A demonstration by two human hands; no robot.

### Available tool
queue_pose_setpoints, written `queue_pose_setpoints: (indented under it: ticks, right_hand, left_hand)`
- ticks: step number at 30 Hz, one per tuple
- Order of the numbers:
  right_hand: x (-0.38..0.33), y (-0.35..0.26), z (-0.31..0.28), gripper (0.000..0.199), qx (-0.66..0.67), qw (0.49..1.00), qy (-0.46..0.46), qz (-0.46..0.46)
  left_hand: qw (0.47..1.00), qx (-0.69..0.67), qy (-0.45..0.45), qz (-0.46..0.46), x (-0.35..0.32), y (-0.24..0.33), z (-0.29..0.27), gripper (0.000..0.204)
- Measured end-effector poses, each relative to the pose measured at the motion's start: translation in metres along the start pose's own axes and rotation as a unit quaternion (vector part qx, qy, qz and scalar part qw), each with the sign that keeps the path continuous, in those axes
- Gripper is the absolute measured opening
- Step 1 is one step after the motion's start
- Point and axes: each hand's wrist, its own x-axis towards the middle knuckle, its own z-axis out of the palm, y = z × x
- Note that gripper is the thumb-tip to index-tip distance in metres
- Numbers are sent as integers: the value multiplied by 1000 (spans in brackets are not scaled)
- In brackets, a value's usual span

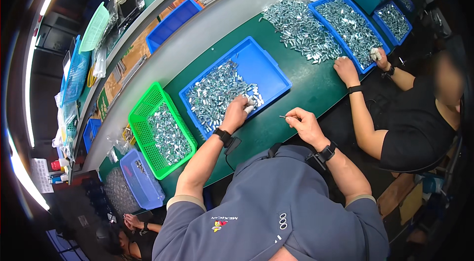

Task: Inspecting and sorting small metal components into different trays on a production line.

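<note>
My left hand [236,113] is at the near edge of a blue tray [269,74], its fingers curled together and partly wrapped in white finger covers. Whatever it grips, if anything, is too small to make out. Small shiny metal cylinders [217,90] are heaped under and beyond it, covering the tray's left part. To the right, above the green table, my right hand [306,126] pinches a thin metal pin [282,116] between thumb and forefinger. The pin points left, apart from the tray.
A green basket [160,171] of metal pieces and a blue-purple bin [129,178] stand left. Rightward are a loose metal heap [301,29] and another filled blue tray [363,67], where a co-worker's hands [347,71] work. Another person's hand [132,221] shows lower left.
</note>
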Motion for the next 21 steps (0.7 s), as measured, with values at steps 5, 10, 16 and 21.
queue_pose_setpoints:
  ticks: [5, 10, 16, 21]
  right_hand:
    - [17, -11, 22, 18, -16, 999, -4, -28]
    - [29, -26, 44, 20, -35, 998, -27, -53]
    - [28, -32, 51, 20, -55, 996, -37, -61]
    - [22, -37, 52, 18, -96, 989, -15, -115]
  left_hand:
    - [899, -390, 24, -200, -22, 33, -17, 13]
    - [832, -502, 47, -231, -35, 55, -27, 16]
    - [813, -531, 68, -228, -46, 63, -27, 18]
    - [826, -519, 55, -213, -49, 71, -28, 19]
